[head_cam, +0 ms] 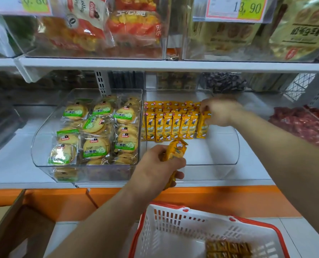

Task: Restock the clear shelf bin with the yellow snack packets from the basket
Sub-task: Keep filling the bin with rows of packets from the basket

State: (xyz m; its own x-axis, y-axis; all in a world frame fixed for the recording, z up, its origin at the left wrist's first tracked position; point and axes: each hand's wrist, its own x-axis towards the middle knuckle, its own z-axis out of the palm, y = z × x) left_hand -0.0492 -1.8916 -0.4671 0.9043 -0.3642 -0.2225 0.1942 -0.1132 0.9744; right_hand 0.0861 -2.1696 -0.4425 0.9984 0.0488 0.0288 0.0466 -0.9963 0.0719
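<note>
A clear shelf bin [227, 161] on the white shelf holds rows of upright yellow snack packets [170, 125] along its back left. My right hand [221, 112] reaches into the bin and pinches the rightmost yellow packet [203, 127] of the front row. My left hand [160, 170] hovers at the bin's front edge, gripping a few yellow packets [175, 149]. Below, a white basket with a red rim [175, 216] holds several more yellow packets [227, 248] in its bottom.
A second clear bin [43, 131] of green-labelled round biscuits stands to the left. Red wrapped sweets [304, 125] lie to the right. The upper shelf [155, 65] overhangs with bagged snacks and price tags. A cardboard box [9, 229] sits at lower left.
</note>
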